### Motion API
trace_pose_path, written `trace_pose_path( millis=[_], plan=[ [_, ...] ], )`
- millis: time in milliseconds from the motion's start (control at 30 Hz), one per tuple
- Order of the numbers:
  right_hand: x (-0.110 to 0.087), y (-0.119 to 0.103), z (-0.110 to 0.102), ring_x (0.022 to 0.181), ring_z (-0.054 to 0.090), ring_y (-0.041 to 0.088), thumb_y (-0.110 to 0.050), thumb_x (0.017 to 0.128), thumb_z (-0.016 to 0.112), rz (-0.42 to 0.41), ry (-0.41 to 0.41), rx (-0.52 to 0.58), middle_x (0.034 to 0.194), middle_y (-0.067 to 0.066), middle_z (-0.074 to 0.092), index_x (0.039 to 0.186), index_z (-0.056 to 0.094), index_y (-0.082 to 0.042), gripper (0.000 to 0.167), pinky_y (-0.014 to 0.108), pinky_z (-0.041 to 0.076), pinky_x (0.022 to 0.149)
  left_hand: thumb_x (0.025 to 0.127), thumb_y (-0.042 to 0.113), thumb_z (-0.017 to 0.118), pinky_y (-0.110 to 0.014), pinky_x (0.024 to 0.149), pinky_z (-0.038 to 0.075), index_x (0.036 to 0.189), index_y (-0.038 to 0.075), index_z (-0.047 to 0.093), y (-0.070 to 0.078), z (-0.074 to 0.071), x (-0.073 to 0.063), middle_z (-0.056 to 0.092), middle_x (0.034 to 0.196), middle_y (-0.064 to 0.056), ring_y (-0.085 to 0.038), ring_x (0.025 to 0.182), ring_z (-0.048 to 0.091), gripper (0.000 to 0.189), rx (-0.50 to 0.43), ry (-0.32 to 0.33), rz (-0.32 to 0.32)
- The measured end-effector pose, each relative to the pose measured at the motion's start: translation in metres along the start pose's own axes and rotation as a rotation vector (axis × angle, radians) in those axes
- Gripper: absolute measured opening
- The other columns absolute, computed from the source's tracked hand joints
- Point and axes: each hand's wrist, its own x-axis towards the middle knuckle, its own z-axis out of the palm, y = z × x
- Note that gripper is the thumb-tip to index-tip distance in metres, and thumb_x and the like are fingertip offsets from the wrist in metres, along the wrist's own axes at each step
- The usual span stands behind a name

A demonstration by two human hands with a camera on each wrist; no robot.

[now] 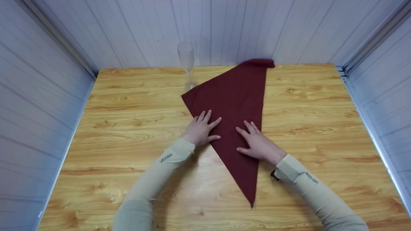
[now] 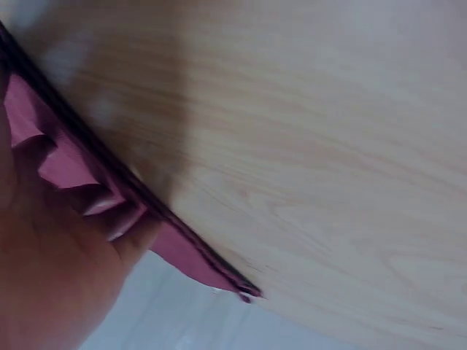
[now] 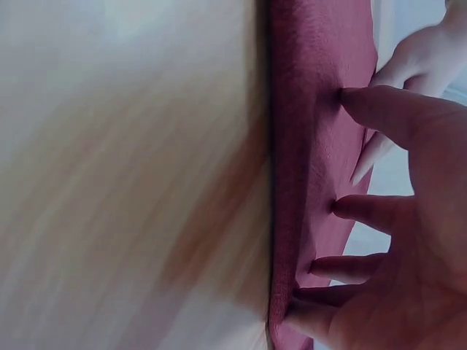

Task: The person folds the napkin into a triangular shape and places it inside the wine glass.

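A dark red cloth (image 1: 234, 102), folded into a long pointed shape, lies flat on the wooden table. Its narrow tip points toward the person, and the far end is curled over near the back wall. My left hand (image 1: 200, 130) rests on the cloth's left edge with fingers spread. On the right part of the cloth my right hand (image 1: 258, 142) presses with spread fingertips. In the left wrist view the left hand (image 2: 66, 248) lies over the cloth's edge. The right wrist view has the right hand (image 3: 394, 219) touching the cloth (image 3: 306, 160) with its fingertips.
A clear champagne flute (image 1: 187, 59) stands at the back, just beyond the cloth's left corner, its base close to the fabric. White panel walls (image 1: 224, 32) border the wooden table (image 1: 128, 112) at the back and both sides.
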Motion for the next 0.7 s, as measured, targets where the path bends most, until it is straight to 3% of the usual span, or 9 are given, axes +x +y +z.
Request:
trace_pose_path(
  millis=[200, 467, 600, 700],
  plan=[
    [0.003, 0.014, -0.006, 0.14, 0.011, 0.045, -0.042, 0.09, 0.063, 0.007, -0.004, 0.01, 0.154, 0.026, 0.014, 0.149, 0.033, -0.01, 0.074, 0.051, 0.031, 0.106, 0.092, 0.067, 0.038, -0.049, 0.107, 0.03, 0.153, 0.032, 0.019, 0.019, -0.001, -0.006, 0.018, 0.154, -0.024, -0.041, 0.139, 0.022, 0.072, 0.046, -0.018, -0.03],
    [0.007, 0.036, -0.015, 0.14, 0.011, 0.045, -0.037, 0.09, 0.065, -0.097, 0.005, 0.011, 0.154, 0.023, 0.016, 0.147, 0.037, -0.01, 0.07, 0.052, 0.027, 0.108, 0.09, 0.07, 0.036, -0.047, 0.102, 0.035, 0.153, 0.032, 0.02, 0.043, -0.002, -0.013, 0.025, 0.15, -0.027, -0.042, 0.134, 0.03, 0.075, 0.121, -0.007, -0.086],
    [0.007, 0.037, -0.018, 0.14, 0.012, 0.044, -0.036, 0.09, 0.065, -0.097, -0.006, -0.008, 0.154, 0.023, 0.016, 0.148, 0.037, -0.011, 0.068, 0.053, 0.027, 0.108, 0.09, 0.071, 0.032, -0.046, 0.102, 0.034, 0.153, 0.032, 0.019, 0.046, -0.002, -0.013, 0.026, 0.15, -0.026, -0.041, 0.134, 0.03, 0.075, 0.137, -0.017, -0.101],
    [0.006, 0.029, -0.017, 0.139, 0.014, 0.045, -0.033, 0.092, 0.063, -0.061, -0.008, -0.029, 0.153, 0.025, 0.018, 0.147, 0.036, -0.009, 0.066, 0.053, 0.026, 0.109, 0.091, 0.07, 0.031, -0.048, 0.104, 0.032, 0.153, 0.031, 0.021, 0.041, -0.003, -0.012, 0.026, 0.151, -0.025, -0.04, 0.135, 0.029, 0.073, 0.108, -0.013, -0.091]
  ],
)
